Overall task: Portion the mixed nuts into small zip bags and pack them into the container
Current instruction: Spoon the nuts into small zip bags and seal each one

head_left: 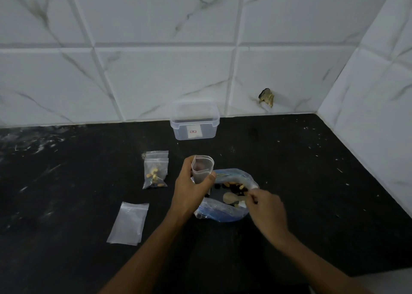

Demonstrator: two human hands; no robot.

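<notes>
Before you lies the black counter [289,160], backed by a white marble-patterned tiled wall [156,70] with a chipped hole [266,97] low at the right. At the wall's foot stands the clear plastic container [194,124], open-topped and well apart from your hands. Nearer you, the large blue-tinted bag of mixed nuts [227,193] lies open on the counter, nuts and dark pieces showing at its mouth. To the left, flat empty zip bags [128,223] lie stacked, and beyond them filled zip bags [156,171] with nuts inside rest together. Your left hand [189,189] grips a small zip bag [201,168] upright, its mouth held open just above the big bag. Your right hand [266,206] pinches the handle of a small wooden spoon [231,197], whose bowl sits inside the big bag.
</notes>
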